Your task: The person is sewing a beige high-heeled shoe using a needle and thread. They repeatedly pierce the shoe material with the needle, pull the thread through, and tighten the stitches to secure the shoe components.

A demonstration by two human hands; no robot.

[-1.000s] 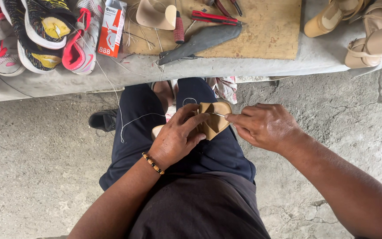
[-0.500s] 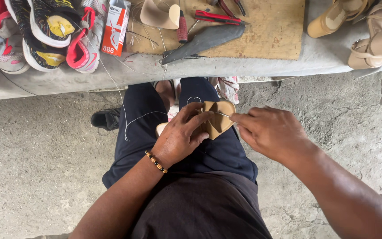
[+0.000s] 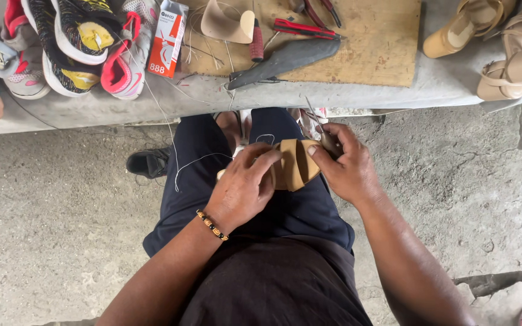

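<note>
**Sandal held over the lap**

The left hand (image 3: 243, 187) grips the tan sandal (image 3: 297, 164) from its left side; the right hand (image 3: 345, 166) is closed around a thin tool (image 3: 321, 130) at its right edge. Sneakers (image 3: 74, 42) sit on the bench (image 3: 394, 96) beyond.

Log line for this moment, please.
left hand: grips tan sandal | right hand: holds awl at sandal | white thread: hangs over knee | bench: shoes, tools

A sandal piece (image 3: 297, 164) sat between the left hand (image 3: 244, 187) and right hand (image 3: 347, 164), over the lap. Beyond lay a bench (image 3: 357, 96); sneakers (image 3: 74, 42) left, sandals (image 3: 502, 48) right, a board (image 3: 370, 42) between, possibly wooden.
</note>
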